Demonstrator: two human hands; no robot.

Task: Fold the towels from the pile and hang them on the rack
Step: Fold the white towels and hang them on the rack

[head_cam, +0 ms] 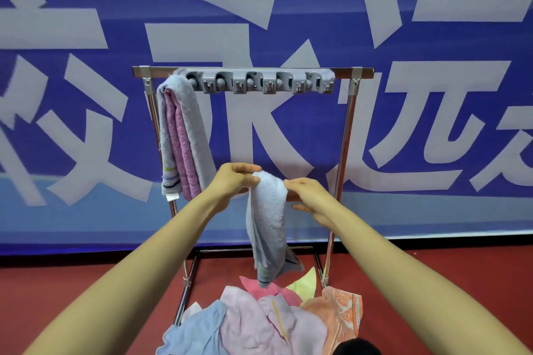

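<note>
A pale blue-grey towel hangs folded in the air in front of the metal rack. My left hand pinches its top fold from the left. My right hand touches the same fold from the right, fingers fairly straight. The towel's lower end dangles just above the pile of towels on the floor: blue, pink, yellow and orange patterned pieces. Over the rack's top bar at the left hang a grey towel and a pink towel together.
A grey hook strip runs along the rack's top bar. Behind the rack stands a blue banner with large white characters. The floor is red. A dark rounded object shows at the bottom edge.
</note>
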